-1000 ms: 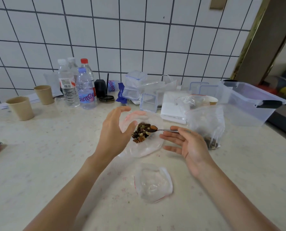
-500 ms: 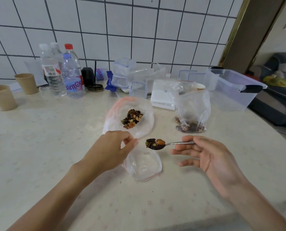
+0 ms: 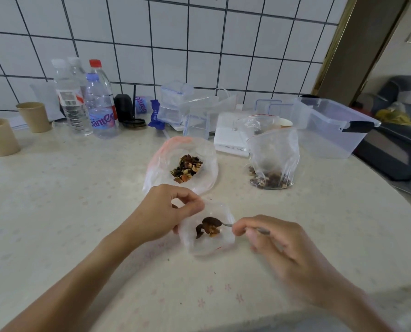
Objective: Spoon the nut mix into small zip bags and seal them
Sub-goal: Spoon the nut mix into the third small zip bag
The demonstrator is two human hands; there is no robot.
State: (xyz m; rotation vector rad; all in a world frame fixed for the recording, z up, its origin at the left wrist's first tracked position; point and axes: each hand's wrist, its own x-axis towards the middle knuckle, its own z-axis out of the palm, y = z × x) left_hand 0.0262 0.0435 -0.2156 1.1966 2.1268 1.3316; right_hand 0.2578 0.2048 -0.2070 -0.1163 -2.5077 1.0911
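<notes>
There, a pale table (image 3: 56, 212) ran back to a white tiled wall (image 3: 199, 44). At its far right stood a clear tub (image 3: 329, 137) with a black latch, and just left of it a flat white box (image 3: 228, 137). Along the wall at the left stood a cluster of bottles (image 3: 96, 109), with two paper cups (image 3: 0, 137) further left, well apart from the work.

Near the table's middle lay a big bag (image 3: 159, 164), its mouth wide, with the nut mix (image 3: 187, 167) heaped inside. To its right, near the box, a second bag (image 3: 272, 159) stood upright with some dark mix at its bottom.

Closest to the person lay a small bag (image 3: 206, 245), just in front of the big one. The left hand (image 3: 161, 216) pinched its upper left edge between thumb and curled fingers, keeping the mouth apart. The right hand (image 3: 288, 252) had its fingers curled around the handle of a spoon (image 3: 226, 224), gripping it; this hand was somewhat blurred. The spoon's bowl sat inside the small bag's mouth, and a little clump of mix (image 3: 208, 228) lay in or just beneath the bowl; which, could not be told.
</notes>
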